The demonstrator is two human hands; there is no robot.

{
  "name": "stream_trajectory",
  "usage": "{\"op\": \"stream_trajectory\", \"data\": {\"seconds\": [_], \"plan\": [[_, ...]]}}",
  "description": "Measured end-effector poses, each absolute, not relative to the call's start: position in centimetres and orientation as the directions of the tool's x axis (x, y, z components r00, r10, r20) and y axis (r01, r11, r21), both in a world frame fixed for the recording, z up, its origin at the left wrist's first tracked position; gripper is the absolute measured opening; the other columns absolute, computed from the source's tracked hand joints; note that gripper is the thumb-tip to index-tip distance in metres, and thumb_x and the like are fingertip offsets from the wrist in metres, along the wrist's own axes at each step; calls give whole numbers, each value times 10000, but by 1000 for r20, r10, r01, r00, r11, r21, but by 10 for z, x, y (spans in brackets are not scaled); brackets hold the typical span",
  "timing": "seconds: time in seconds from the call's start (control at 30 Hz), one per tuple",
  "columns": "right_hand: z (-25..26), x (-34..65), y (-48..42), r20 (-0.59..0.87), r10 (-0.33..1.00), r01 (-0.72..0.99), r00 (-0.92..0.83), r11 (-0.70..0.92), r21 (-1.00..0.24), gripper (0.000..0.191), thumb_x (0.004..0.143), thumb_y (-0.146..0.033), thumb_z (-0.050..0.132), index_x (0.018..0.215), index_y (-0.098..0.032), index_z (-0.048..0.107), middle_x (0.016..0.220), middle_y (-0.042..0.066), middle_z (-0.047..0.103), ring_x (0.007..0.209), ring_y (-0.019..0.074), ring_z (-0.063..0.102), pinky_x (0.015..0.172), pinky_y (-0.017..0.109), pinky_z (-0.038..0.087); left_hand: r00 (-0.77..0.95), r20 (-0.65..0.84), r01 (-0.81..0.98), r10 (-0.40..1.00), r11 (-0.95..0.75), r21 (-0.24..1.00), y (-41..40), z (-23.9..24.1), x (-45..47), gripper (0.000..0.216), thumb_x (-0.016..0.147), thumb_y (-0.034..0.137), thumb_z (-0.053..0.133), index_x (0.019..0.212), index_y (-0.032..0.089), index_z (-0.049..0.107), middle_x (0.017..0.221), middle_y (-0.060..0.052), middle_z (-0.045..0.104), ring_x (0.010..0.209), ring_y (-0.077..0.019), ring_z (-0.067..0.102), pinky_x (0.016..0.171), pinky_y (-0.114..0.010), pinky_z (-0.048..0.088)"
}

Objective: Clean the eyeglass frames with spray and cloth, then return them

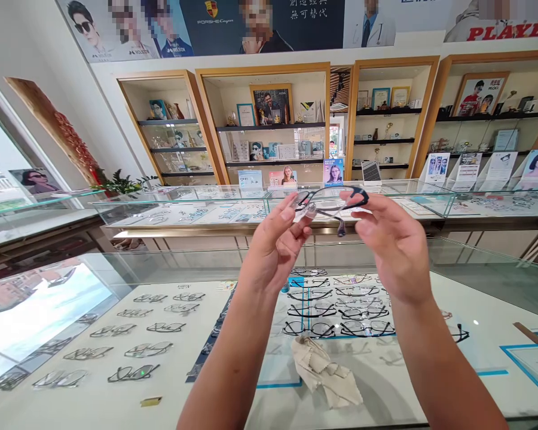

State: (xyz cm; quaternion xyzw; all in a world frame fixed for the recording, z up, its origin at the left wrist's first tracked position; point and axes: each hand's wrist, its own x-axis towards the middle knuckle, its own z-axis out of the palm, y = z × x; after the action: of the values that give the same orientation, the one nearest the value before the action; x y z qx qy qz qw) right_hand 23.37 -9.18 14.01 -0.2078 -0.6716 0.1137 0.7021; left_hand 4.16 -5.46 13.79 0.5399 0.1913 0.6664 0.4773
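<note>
A pair of glasses (341,203) with a dark frame and clear lenses is held up above the display case. My left hand (280,236) pinches it by its left side, thumb and fingers closed there. On the other side, my right hand (394,239) has its fingers against the dark right end of the frame. The thumb is blurred, but the hand is closed around that end. Below the hands, a crumpled beige cleaning cloth (326,373) lies on the glass top.
Several rows of eyeglasses (311,310) sit in the glass display case (197,412) beneath my arms. More pairs (134,349) lie to the left. A small gold-coloured piece (151,402) lies near the front. Another glass counter (183,226) and wooden shelves (262,65) stand behind.
</note>
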Motion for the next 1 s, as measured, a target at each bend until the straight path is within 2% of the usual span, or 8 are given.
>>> {"op": "stream_trajectory", "data": {"seconds": [0.1, 0.17, 0.23, 0.4, 0.5, 0.67, 0.9, 1.0], "plan": [[139, 229, -88, 931, 366, 216, -7, 909, -356, 200, 969, -389, 798, 1167, -368, 819, 1364, 19, 784, 1348, 320, 690, 1168, 600, 540, 308, 306, -562, 901, -87, 823, -58, 138, 46, 347, 848, 454, 861, 1076, 207, 777, 1203, -111, 804, 1018, -216, 798, 843, -305, 659], [138, 227, -87, 949, 316, 262, -18, 917, -300, 174, 969, -325, 801, 1130, -381, 835, 1333, 5, 801, 1328, 309, 698, 1173, 602, 530, 419, 217, -589, 882, 82, 804, -60, 138, 49, 305, 848, 432, 868, 1007, 191, 769, 1118, -92, 813, 940, -180, 794, 859, -288, 655], [136, 227, -86, 959, 284, 297, -24, 918, -264, 169, 966, -297, 804, 1100, -388, 849, 1287, 1, 821, 1297, 307, 712, 1159, 600, 538, 482, 168, -599, 860, 183, 779, -60, 137, 50, 296, 852, 425, 864, 983, 178, 766, 1070, -91, 817, 903, -172, 789, 839, -281, 650], [133, 229, -86, 963, 267, 332, -46, 913, -237, 110, 943, -355, 832, 1039, -394, 869, 1244, 7, 841, 1259, 334, 733, 1142, 631, 545, 602, 84, -561, 794, 345, 752, -56, 135, 48, 284, 839, 379, 839, 979, 139, 778, 997, -123, 821, 863, -195, 777, 759, -284, 615], [133, 229, -85, 970, 238, 307, -56, 928, -210, 80, 932, -356, 848, 1000, -387, 877, 1190, 19, 853, 1217, 335, 746, 1096, 612, 573, 620, 70, -544, 782, 364, 756, -54, 133, 47, 250, 843, 387, 828, 896, 151, 767, 928, -107, 816, 811, -189, 760, 760, -292, 605], [132, 225, -85, 975, 220, 358, -17, 912, -200, 43, 922, -359, 859, 950, -380, 884, 1075, 28, 859, 1114, 324, 762, 1007, 576, 614, 623, 55, -495, 781, 338, 801, -50, 130, 46, 278, 880, 441, 800, 818, 177, 738, 896, -101, 814, 852, -221, 777, 755, -301, 588], [130, 222, -85, 984, 177, 385, -3, 909, -163, 90, 940, -302, 836, 972, -377, 875, 1049, 21, 856, 1047, 306, 769, 972, 551, 617, 693, 68, -431, 718, 336, 838, -43, 126, 49, 384, 837, 522, 858, 931, 162, 760, 913, -85, 802, 844, -205, 782, 765, -290, 583], [130, 222, -86, 986, 160, 382, 35, 910, -161, 109, 931, -288, 846, 999, -373, 861, 1066, 18, 847, 1057, 301, 765, 978, 545, 606, 584, 114, -411, 804, 172, 895, -47, 129, 51, 446, 894, 588, 797, 1049, 171, 769, 1071, -118, 802, 939, -219, 776, 793, -300, 576]]}}
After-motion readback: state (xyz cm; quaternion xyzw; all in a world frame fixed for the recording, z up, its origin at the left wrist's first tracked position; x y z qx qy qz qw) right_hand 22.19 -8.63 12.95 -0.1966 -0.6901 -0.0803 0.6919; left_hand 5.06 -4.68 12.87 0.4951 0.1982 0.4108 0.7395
